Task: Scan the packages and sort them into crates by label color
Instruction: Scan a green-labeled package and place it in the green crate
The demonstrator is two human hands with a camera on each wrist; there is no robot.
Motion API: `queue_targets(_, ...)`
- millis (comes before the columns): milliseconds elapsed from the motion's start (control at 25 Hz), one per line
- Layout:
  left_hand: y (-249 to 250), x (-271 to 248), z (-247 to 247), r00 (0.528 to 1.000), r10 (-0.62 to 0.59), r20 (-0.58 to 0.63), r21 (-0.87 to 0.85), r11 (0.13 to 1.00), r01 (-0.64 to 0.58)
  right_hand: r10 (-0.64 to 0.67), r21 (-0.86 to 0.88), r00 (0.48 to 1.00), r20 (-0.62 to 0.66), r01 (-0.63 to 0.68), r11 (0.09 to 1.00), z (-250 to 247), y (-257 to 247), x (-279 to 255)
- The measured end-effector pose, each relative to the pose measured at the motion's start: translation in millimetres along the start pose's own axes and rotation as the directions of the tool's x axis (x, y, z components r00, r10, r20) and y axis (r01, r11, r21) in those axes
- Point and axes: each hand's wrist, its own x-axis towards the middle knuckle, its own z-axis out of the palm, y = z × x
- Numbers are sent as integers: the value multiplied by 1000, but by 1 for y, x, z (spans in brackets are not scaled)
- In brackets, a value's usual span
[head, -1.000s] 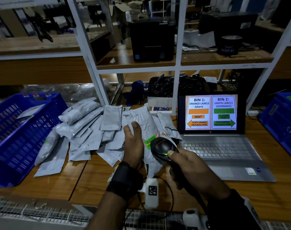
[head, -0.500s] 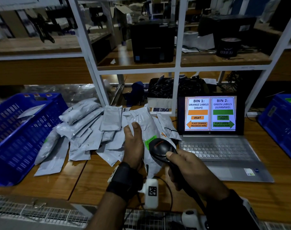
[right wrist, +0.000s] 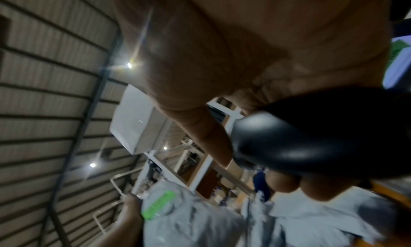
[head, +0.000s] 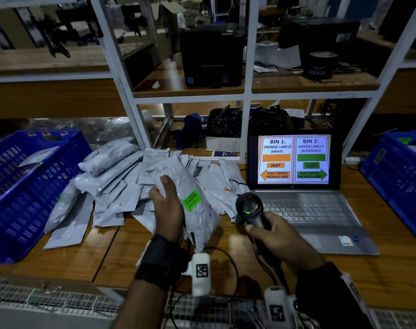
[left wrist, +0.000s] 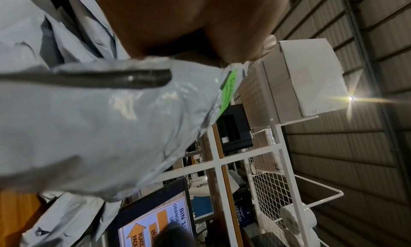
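One package (head: 192,210) gripped in left hand (head: 166,210)

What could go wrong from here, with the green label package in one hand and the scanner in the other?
The left hand holds the slick grey package by one edge, so it might slip onto the pile. The scanner cord loops under both wrists and could snag as the package crosses the laptop toward the right crate.
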Motion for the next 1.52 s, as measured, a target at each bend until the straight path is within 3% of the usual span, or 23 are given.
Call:
queue_targets(200,-1,14,-11,1000,-26,-9,7,1000,26,179,-404,982,64,-138,904,31,65,50)
queue_targets(400,-3,33,5,986,-30,164,-110,993,49,176,-311,983,50,-152,938,58,70,72)
queue_targets(520,-19,43,24,922,-76,379,-113,985,128,142,-295,990,21,-129,947,56,72,75)
queue_targets(600,-23,42,46,873,-103,478,-40,990,139,80,-225,994,-68,-94,970,40,70,70)
queue_targets(680,-29,46,65,884,-82,460,19,996,82,-50,-154,969,-241,13,988,18,64,64)
queue_targets(760,-34,38,84,835,-83,544,-51,990,132,-78,81,934,-348,113,990,-3,57,55)
queue_targets(800,-37,29,94,793,-115,598,-72,978,196,-48,226,946,-321,126,966,-16,55,53)
queue_targets(880,-51,14,109,755,-156,637,-76,962,262,-21,414,979,-203,105,904,-34,54,47)
queue_targets(1040,-72,-16,144,756,-191,627,18,973,230,-170,297,952,-253,244,923,-69,55,25)
queue_targets(1160,-72,-43,178,768,-202,608,103,979,176,-182,345,952,-246,262,901,-105,67,18)
queue_targets(1280,-78,-67,212,790,-134,598,100,991,93,-186,342,941,-283,280,897,-143,79,16)
queue_targets(1520,-104,-105,273,781,-120,613,159,987,27,-81,324,815,-574,316,892,-246,127,51)
